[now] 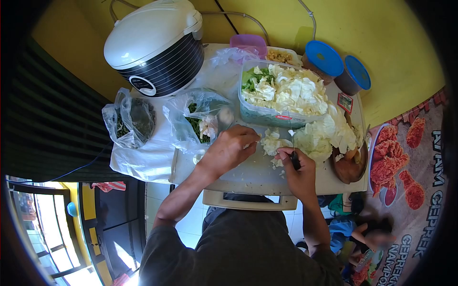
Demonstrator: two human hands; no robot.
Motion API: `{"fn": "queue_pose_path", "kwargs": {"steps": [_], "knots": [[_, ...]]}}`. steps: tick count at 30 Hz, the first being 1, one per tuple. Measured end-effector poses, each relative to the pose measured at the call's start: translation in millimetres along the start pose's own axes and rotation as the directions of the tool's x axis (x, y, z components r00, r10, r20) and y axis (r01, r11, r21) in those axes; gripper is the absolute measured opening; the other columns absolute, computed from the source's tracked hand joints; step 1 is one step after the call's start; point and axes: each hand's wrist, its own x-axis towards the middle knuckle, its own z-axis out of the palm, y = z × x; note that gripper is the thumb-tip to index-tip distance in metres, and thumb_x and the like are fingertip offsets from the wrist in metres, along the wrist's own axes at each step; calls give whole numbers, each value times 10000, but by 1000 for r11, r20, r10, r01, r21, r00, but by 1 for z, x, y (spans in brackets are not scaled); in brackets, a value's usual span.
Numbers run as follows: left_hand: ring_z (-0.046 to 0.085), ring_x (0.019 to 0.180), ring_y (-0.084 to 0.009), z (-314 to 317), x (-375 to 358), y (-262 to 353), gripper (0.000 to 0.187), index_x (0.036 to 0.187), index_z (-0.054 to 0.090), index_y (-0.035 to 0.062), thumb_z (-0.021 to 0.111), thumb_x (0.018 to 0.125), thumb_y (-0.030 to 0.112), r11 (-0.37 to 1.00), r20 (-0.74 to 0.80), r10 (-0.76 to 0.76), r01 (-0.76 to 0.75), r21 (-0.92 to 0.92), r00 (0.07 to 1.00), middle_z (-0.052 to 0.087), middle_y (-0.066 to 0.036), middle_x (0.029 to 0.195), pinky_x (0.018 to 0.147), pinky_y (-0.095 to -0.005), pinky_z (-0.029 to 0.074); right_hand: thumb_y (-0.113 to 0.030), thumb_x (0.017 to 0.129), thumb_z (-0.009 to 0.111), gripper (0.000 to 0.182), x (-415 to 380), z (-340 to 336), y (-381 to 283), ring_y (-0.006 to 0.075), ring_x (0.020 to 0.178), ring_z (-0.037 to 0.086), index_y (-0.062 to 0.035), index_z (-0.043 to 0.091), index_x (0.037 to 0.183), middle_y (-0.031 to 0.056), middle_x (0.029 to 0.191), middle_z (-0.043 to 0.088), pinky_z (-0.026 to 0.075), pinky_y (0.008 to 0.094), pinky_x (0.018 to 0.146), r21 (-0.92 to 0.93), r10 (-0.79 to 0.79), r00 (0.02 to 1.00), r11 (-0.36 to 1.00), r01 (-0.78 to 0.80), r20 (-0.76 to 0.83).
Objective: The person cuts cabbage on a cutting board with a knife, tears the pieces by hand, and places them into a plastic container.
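We look down from above our own shoulders at a pale cutting board [248, 174] that fills the middle of a small table. At eleven o'clock from the board stands a white and black rice cooker [155, 45], the biggest thing here. At twelve o'clock a clear plastic tub [267, 117] is heaped with cut cabbage and some green leaves. At two o'clock a loose cabbage head [329, 133] lies on the board just beside the tub, and past it at one o'clock sit two blue-lidded containers [324, 57]. At ten o'clock are two clear bags of greens [136, 119] on white plastic. At three o'clock a brown bowl [350, 169] rests at the table edge. Near the board's centre lies a small pile of cabbage pieces [273, 142]. Our left hand [229, 150] presses down on that pile, fingers curled and bunched together on the leaves. Our right hand [298, 171] is closed in a fist around the dark handle of a knife [293, 148], whose thin blade points toward twelve o'clock, touching the pile.
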Motion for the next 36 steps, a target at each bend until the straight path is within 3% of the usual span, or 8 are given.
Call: {"fn": "queue_pose_path", "kwargs": {"steps": [6, 9, 13, 19, 25, 28, 31, 36], "knots": [[752, 971, -299, -45, 46, 32, 260, 1084, 782, 43, 797, 829, -3, 996, -283, 78, -86, -17, 956, 762, -139, 1100, 839, -367, 610, -132, 1034, 669, 171, -3, -4, 4, 34, 687, 561, 5, 727, 1117, 53, 902, 775, 459, 229, 636, 10, -11, 999, 1000, 11, -30], [745, 979, -323, -44, 81, 23, 259, 1099, 776, 35, 810, 842, 44, 984, -390, 136, -80, 158, 911, 760, -149, 1110, 872, -380, 601, -128, 1037, 663, 174, -4, -5, 3, 30, 676, 541, 6, 725, 1128, 44, 913, 774, 454, 229, 636, 14, 13, 1000, 1000, -13, -21], [728, 973, -346, -40, 97, 9, 231, 1024, 795, 32, 832, 823, 139, 970, -162, 48, -7, 243, 986, 769, -151, 1084, 905, -424, 570, -108, 1037, 653, 177, -7, -12, -3, 26, 682, 523, 6, 720, 1155, 32, 936, 774, 451, 221, 658, 66, 133, 988, 990, -127, -81], [694, 941, -335, -40, 110, 16, 174, 945, 815, 60, 827, 807, 164, 872, -10, -184, 168, 460, 983, 772, -138, 1002, 975, -441, 482, -75, 1029, 640, 224, -8, -20, 2, 26, 708, 521, 6, 706, 1227, 34, 923, 764, 452, 216, 670, -21, 6, 986, 1000, -10, -167], [654, 1084, -338, -38, 105, 16, 171, 1036, 807, 75, 768, 880, 133, 908, 51, -97, 67, 413, 994, 762, -150, 1001, 979, -460, 477, -56, 1002, 658, 258, -10, -22, 3, 65, 644, 575, 16, 698, 1246, 103, 840, 738, 478, 260, 621, -205, -64, 987, 978, 32, -149], [652, 1097, -345, -28, 92, 16, 156, 1050, 798, 70, 747, 902, 75, 946, -308, 181, -80, 313, 934, 764, -133, 987, 951, -444, 498, -26, 970, 680, 292, -8, -18, 1, 108, 591, 584, 13, 692, 1258, 141, 802, 705, 486, 285, 586, -347, -162, 970, 934, 91, -181], [656, 1085, -334, -31, 75, 34, 200, 1092, 780, 61, 768, 893, 57, 961, -427, 213, -111, 252, 879, 753, -132, 1050, 911, -427, 523, 11, 931, 705, 304, 0, -9, -2, 146, 608, 636, 15, 691, 1235, 159, 800, 703, 513, 304, 594, -390, -206, 963, 912, 126, -172], [666, 1036, -305, 17, -3, 21, 441, 1254, 714, 84, 850, 843, 165, 988, -239, 156, -153, 32, 958, 679, -122, 1224, 836, -412, 552, 28, 901, 734, 265, 10, 0, 16, 168, 672, 709, 17, 696, 1163, 160, 834, 730, 543, 312, 621, -484, -352, 914, 847, 220, -200]]}}
